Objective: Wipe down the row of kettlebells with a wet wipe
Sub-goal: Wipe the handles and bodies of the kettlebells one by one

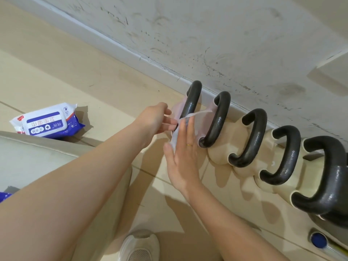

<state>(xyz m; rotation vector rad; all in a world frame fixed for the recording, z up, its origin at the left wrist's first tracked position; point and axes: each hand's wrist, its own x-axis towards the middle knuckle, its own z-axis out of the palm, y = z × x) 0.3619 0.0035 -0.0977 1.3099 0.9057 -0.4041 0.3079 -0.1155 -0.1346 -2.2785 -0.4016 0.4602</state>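
Note:
Several kettlebells with black handles stand in a row along the wall, from a pink one (pixel 193 98) at the left end to beige ones such as (pixel 222 151) further right. A thin white wet wipe (pixel 195 114) stretches across the leftmost pink kettlebell, between both hands. My left hand (pixel 157 119) pinches one end of the wipe beside that kettlebell's handle. My right hand (pixel 181 149), with a ring on it, presses the wipe's other part against the kettlebell's near side with its fingers flat.
A blue-and-white pack of wet wipes (pixel 47 122) lies on the beige tiled floor to the left. A scuffed white wall (pixel 207 34) runs behind the row. My white shoe (pixel 140 245) is at the bottom. A blue-capped object (pixel 318 241) lies at the lower right.

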